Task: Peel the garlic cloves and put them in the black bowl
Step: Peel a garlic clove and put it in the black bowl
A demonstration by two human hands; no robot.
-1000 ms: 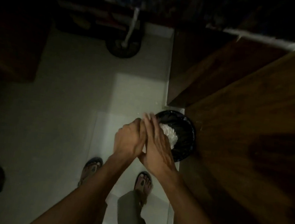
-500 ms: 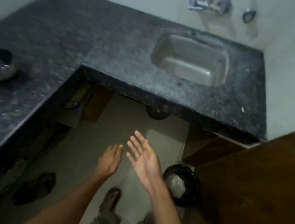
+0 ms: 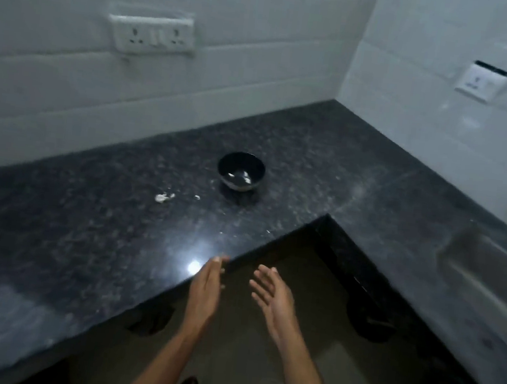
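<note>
One camera is sitting on the person's head, looking forward and down from high up. It is facing the corner of the dark counter (image 3: 89, 236), toward 12 o'clock. The walls are showing far off at the top. The floor and both arms are coming in close at 6 o'clock. No second view is sharing the scene.
</note>
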